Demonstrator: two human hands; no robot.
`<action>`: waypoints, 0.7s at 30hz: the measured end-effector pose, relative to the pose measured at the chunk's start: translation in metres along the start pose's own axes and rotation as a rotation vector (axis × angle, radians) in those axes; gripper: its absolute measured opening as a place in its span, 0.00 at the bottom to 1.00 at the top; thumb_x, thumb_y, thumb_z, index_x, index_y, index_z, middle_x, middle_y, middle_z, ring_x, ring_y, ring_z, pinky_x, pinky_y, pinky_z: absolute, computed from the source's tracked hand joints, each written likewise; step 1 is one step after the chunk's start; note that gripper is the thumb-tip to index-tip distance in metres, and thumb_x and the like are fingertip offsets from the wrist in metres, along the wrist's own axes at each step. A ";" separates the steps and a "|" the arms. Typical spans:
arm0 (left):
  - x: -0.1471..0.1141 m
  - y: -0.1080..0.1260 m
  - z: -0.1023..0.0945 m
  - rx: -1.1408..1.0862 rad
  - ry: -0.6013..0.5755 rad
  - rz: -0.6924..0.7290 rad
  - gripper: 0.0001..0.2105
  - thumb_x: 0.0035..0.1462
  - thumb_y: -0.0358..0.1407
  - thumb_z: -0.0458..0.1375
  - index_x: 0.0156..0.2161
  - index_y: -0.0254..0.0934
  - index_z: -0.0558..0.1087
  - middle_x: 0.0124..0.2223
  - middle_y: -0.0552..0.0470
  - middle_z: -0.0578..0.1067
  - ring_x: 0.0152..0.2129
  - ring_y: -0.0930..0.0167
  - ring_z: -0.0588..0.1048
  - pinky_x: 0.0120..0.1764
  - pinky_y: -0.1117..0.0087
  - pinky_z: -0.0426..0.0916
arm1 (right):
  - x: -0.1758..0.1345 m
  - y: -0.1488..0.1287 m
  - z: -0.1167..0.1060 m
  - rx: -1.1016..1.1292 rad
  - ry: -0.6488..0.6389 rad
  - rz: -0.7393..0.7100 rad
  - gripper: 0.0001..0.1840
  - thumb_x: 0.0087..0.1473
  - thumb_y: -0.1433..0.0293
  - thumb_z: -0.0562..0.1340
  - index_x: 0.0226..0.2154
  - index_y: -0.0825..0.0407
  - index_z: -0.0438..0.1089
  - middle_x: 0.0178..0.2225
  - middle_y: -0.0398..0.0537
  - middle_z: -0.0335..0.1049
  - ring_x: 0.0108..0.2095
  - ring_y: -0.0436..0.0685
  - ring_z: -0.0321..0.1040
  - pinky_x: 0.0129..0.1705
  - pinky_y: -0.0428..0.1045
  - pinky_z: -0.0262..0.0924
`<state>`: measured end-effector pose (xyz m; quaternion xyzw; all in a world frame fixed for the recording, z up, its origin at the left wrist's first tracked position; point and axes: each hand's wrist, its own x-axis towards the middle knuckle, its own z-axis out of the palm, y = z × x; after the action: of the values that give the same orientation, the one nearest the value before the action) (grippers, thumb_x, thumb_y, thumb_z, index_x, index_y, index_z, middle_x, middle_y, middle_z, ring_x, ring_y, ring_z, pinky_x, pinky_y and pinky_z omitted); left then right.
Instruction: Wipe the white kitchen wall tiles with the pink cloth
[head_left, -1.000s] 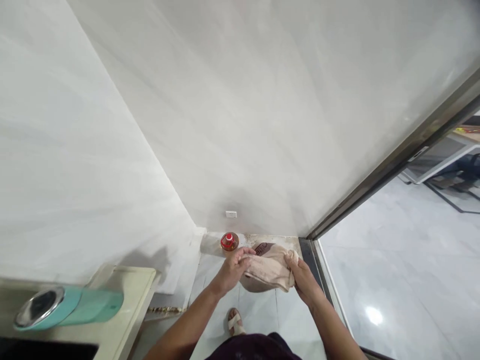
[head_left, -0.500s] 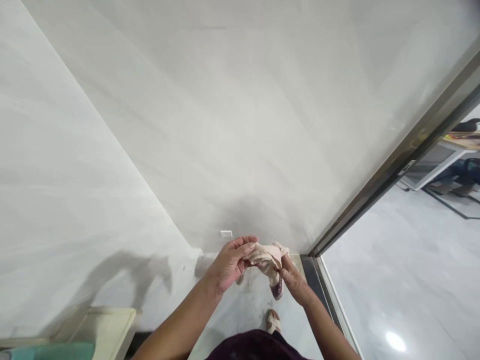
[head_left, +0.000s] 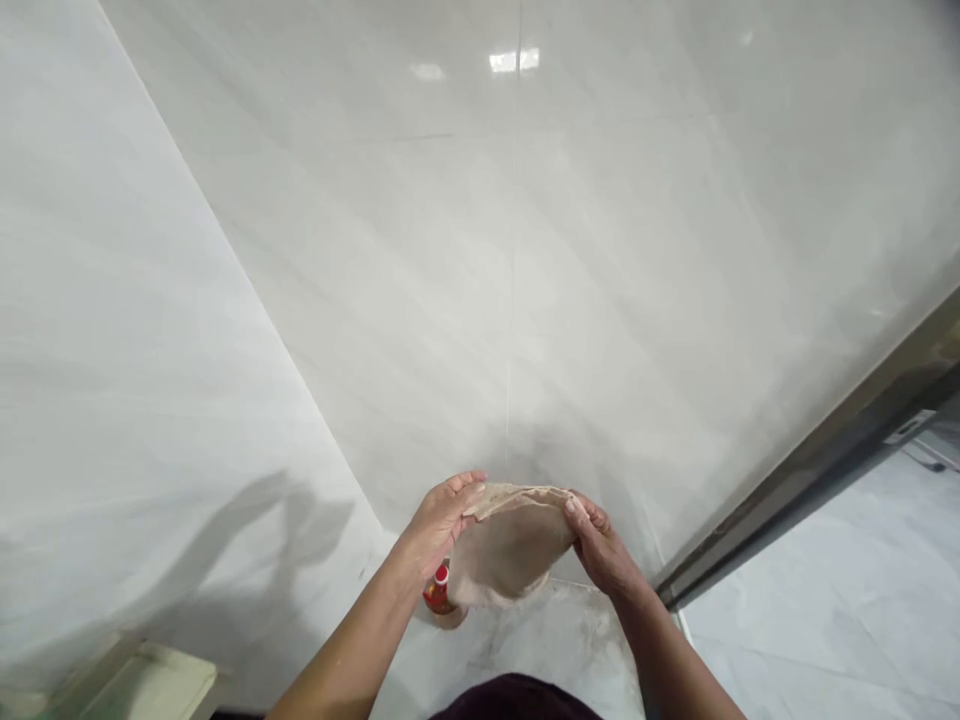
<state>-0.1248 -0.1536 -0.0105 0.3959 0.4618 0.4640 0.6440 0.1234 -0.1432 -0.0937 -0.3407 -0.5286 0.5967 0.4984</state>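
A thin beige cloth (head_left: 510,550) is stretched between my two hands. Its upper edge is gathered into folds, while the lower part hangs loose and looks slightly see-through. My left hand (head_left: 442,515) pinches the upper left corner between thumb and fingers. At the opposite corner, my right hand (head_left: 600,545) grips the edge with its thumb on top. Just below the left hand, partly covered by that arm and the cloth, a bottle with a red cap (head_left: 441,590) stands on the floor.
Pale marbled wall (head_left: 480,300) rises in front, meeting another wall (head_left: 135,350) on the left. A dark metal door frame (head_left: 795,480) runs along the right, with light floor tiles (head_left: 817,600) beyond. At the lower left is a cream-coloured piece of furniture (head_left: 165,680).
The bunched cloth is now spread wide, with my hands farther apart. The view has shifted, so the door frame sits farther right and the red-capped bottle shows.
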 end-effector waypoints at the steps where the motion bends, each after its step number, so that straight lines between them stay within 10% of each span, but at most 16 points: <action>1: 0.004 -0.006 0.000 0.026 -0.010 -0.005 0.39 0.46 0.54 0.75 0.58 0.33 0.73 0.45 0.45 0.81 0.46 0.63 0.78 0.51 0.63 0.70 | 0.005 -0.005 -0.003 0.015 -0.021 0.022 0.32 0.62 0.41 0.61 0.46 0.51 0.78 0.42 0.53 0.77 0.45 0.61 0.72 0.50 0.53 0.68; 13: 0.021 -0.028 0.040 0.645 -0.153 0.094 0.55 0.34 0.41 0.78 0.69 0.46 0.61 0.61 0.44 0.69 0.59 0.54 0.68 0.56 0.58 0.69 | 0.050 -0.043 -0.016 -0.157 -0.318 0.092 0.34 0.62 0.37 0.58 0.31 0.53 0.66 0.28 0.43 0.64 0.29 0.49 0.60 0.33 0.46 0.58; 21: 0.052 -0.005 0.063 0.914 -0.268 -0.027 0.11 0.55 0.44 0.62 0.36 0.37 0.75 0.33 0.55 0.75 0.32 0.69 0.72 0.35 0.70 0.63 | 0.051 -0.045 -0.031 -0.312 -0.235 0.045 0.35 0.60 0.37 0.60 0.32 0.53 0.66 0.29 0.41 0.59 0.30 0.48 0.55 0.32 0.45 0.51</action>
<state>-0.0553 -0.1103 -0.0110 0.6889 0.5364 0.1498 0.4639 0.1492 -0.0883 -0.0502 -0.3536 -0.6616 0.5541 0.3609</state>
